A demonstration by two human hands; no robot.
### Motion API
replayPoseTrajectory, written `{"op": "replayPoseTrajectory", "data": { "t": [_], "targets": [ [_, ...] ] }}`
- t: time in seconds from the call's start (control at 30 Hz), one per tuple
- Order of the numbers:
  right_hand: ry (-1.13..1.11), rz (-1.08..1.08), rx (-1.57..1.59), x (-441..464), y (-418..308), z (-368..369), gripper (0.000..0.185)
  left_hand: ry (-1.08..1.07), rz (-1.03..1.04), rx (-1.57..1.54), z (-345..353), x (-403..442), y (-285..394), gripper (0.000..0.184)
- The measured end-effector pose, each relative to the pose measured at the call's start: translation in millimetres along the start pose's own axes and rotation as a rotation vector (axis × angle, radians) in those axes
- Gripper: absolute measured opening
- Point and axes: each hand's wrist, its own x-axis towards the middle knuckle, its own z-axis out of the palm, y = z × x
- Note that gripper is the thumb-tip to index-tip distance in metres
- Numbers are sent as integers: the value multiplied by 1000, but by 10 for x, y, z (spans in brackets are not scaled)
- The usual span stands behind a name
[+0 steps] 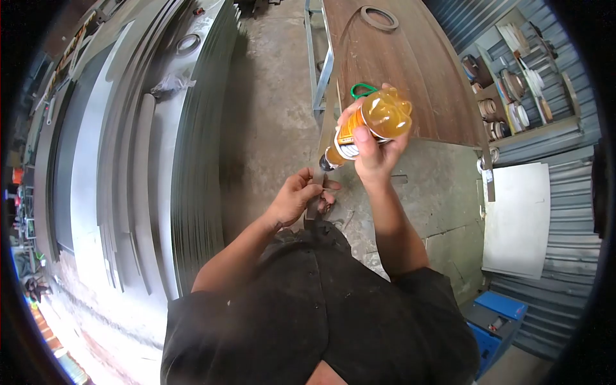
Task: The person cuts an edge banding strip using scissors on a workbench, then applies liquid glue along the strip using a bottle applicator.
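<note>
A clear plastic bottle (387,114) of yellow liquid is tilted upside down in my right hand (375,151). The fingers wrap round its orange and white label, and its dark tip (325,164) points down at a narrow brownish strip (328,119). That strip runs from beside the table edge down toward my body. My left hand (297,196) is closed on the strip's lower part, just below the bottle tip, with thumb and fingers pinched. The bottle tip is at the strip; whether it touches cannot be made out.
A coil of banding (379,18) lies on the brown wooden tabletop (423,70), with a green loop (364,90) at its near edge. Stacked panels (199,128) stand at left, bearing another coil (188,44) and crumpled plastic (172,85). Shelves (552,77) of rolls, a white board (516,218) and blue machine (500,305) are right.
</note>
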Motion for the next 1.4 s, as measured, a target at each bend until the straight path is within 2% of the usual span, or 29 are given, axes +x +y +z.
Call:
{"op": "replayPoseTrajectory", "data": {
  "t": [0.1,0.23,0.3,0.4,0.43,0.47,0.53,0.57,0.67,0.77,0.87,0.9,1.03,1.13,1.23,1.33,1.4],
  "targets": [
    [6,23,29,-15,84,43,63,-50,-49,-26,-131,-65,-39,20],
    [7,27,-97,87,123,87,65,-26,-93,-87,-104,-207,22,23],
    [-24,-9,-65,-27,24,135,67,-39,-94,-102,-133,-250,2,24],
    [20,22,65,-314,-139,206,70,-56,-32,54,-130,-342,25,22],
    [53,0,94,-341,-156,190,70,-76,-79,99,-153,-365,47,24],
    [88,-23,120,-320,-176,163,70,-79,-62,85,-182,-370,44,25],
    [299,8,183,-252,-240,47,65,-88,-50,55,-230,-364,-36,25],
    [374,18,172,-188,-222,-91,50,-96,5,33,-218,-350,-54,28],
    [726,97,114,172,-180,-367,36,-90,-11,-33,-263,-340,-66,29],
    [755,76,69,477,36,-520,34,-77,-33,-65,-283,-350,-66,28],
    [744,123,97,620,219,-479,34,-42,-37,-79,-247,-371,-67,26],
    [714,156,129,599,275,-451,29,-42,-47,-67,-252,-381,-64,24],
    [198,122,180,214,315,-94,28,6,-76,-58,-263,-371,-49,21],
    [89,83,116,7,232,156,53,20,-66,-67,-256,-334,-89,22],
    [6,66,119,-176,208,245,63,-16,-72,-44,-290,-357,-62,22],
    [16,130,120,-186,176,273,64,-28,-93,-45,-288,-424,-76,25],
    [92,143,66,-63,317,264,55,-60,-110,-10,-244,-511,33,28]
  ]
}}
